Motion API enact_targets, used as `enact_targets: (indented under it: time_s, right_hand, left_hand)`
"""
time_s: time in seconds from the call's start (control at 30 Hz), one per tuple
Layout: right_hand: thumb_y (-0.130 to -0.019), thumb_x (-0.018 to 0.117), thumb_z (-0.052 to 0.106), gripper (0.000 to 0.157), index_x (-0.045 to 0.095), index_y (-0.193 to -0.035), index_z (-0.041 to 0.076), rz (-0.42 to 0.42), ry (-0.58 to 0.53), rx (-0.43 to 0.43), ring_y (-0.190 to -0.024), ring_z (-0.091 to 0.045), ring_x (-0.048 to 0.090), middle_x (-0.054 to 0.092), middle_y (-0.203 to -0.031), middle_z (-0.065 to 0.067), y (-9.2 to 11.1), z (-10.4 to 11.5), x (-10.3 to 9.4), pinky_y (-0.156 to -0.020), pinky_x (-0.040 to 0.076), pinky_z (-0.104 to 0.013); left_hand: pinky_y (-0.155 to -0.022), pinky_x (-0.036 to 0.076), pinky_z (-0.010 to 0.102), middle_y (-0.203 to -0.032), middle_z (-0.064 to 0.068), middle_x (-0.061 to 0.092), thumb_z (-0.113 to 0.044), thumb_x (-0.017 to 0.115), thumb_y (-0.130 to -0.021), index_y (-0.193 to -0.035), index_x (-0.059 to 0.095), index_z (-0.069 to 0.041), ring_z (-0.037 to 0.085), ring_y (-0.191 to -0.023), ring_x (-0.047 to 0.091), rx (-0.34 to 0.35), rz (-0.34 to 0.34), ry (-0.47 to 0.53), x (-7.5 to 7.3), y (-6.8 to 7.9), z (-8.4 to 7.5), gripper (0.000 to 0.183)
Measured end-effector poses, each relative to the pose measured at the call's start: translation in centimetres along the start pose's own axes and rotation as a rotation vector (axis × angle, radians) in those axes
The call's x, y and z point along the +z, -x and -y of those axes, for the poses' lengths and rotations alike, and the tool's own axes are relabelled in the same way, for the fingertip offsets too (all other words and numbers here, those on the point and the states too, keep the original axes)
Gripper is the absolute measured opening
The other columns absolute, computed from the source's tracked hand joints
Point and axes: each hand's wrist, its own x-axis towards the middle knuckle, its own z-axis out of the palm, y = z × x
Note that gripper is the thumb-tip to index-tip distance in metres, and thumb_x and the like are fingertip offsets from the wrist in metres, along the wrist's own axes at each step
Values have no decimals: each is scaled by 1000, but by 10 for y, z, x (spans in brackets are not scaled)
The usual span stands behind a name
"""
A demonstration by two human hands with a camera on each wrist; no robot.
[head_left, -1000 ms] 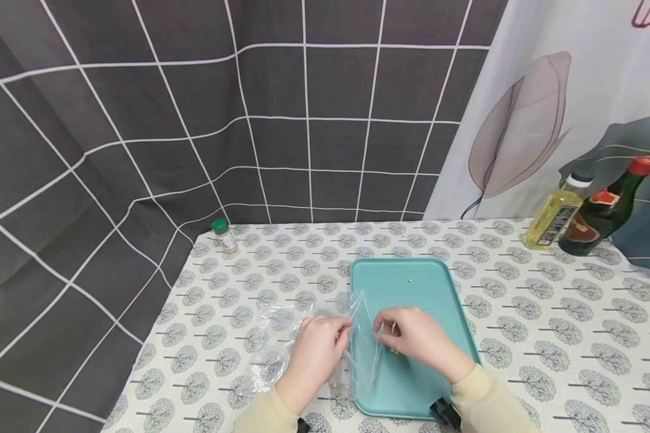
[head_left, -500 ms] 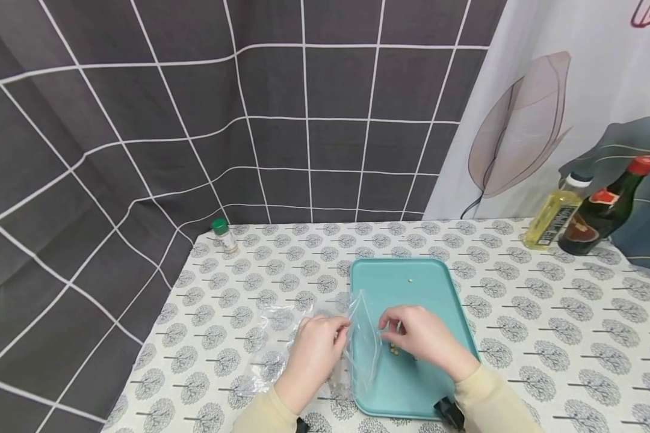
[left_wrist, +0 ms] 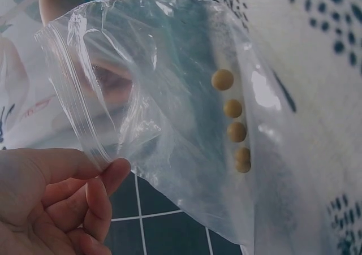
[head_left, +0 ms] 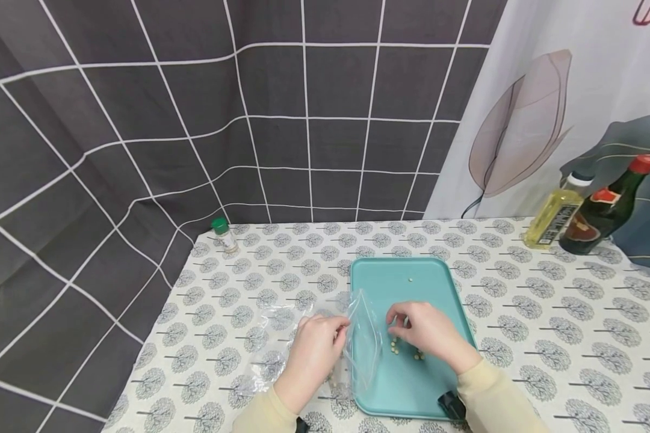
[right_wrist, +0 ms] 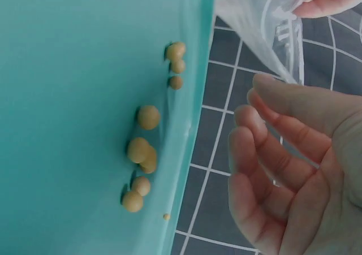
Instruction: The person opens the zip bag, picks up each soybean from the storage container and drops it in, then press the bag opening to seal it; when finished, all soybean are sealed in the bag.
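Observation:
My left hand (head_left: 315, 347) pinches the rim of a clear zip bag (left_wrist: 169, 102) between thumb and finger. The bag lies partly on the cloth, its mouth gaping over the left edge of a teal tray (head_left: 406, 388). Inside it, several soybeans (left_wrist: 223, 80) line up along a fold. Above the tray is my right hand (head_left: 428, 329), fingers loosely bent, with a gap between thumb and fingertips and nothing held, as the right wrist view shows. More soybeans (right_wrist: 149, 117) are scattered on the tray below, close to this hand.
One lone soybean (head_left: 410, 279) sits near the tray's far end. A small green-capped jar (head_left: 225, 236) stands at the back left. At the back right are a bottle of yellow oil (head_left: 555, 216) and a dark red-capped bottle (head_left: 601, 216). A tree-print cloth (head_left: 281, 267) covers the table.
My right hand has drawn away from the bag's mouth, to the right over the tray, uncovering more soybeans. My left hand and the bag stay almost where they were.

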Motion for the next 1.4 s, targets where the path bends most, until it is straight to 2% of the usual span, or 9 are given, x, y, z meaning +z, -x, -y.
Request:
enact_targets:
  time_s: [0.23, 0.47, 0.87, 1.17, 1.4]
  right_hand:
    - [-76, 76, 13, 13, 65, -80, 20, 14, 13, 54, -54, -3, 47, 54, -65, 13, -1, -3, 4, -56, 40, -24]
    - [-75, 77, 14, 13, 66, -80, 17, 62, 16, 83, -45, -5, 45, 50, -58, 11, 0, -4, 9, -51, 38, -24]
    - [-73, 78, 11, 15, 66, -77, 18, 83, 106, 102, -50, -6, 43, 46, -56, 11, 2, -6, 13, -51, 36, -26]
    - [-71, 79, 8, 20, 63, -72, 19, 87, 126, 72, -53, -8, 42, 45, -58, 9, 1, -6, 16, -53, 37, -27]
    - [-71, 80, 9, 25, 58, -65, 21, 95, 125, 83, -54, -8, 42, 45, -59, 9, -1, -5, 16, -54, 37, -27]
  left_hand:
    - [-67, 39, 23, -87, -2, 74, -17, 69, -85, -95, 73, -12, 10, -74, 64, -4, 6, -12, 0, 0, 0, 12]
    - [-67, 39, 23, -86, -1, 74, -17, 69, -85, -94, 73, -12, 10, -73, 65, -9, 12, -9, 1, 0, -1, 11]
    - [-67, 40, 23, -87, -1, 74, -18, 69, -85, -93, 73, -12, 10, -73, 65, -8, 4, -17, 2, 1, 0, 11]
    - [-67, 41, 24, -87, -1, 74, -18, 70, -84, -92, 74, -13, 11, -75, 66, -3, -8, -31, 2, 1, 1, 10]
    - [-66, 40, 22, -86, -1, 74, -17, 69, -84, -92, 73, -12, 10, -73, 65, -7, -1, -22, 2, 1, 1, 10]
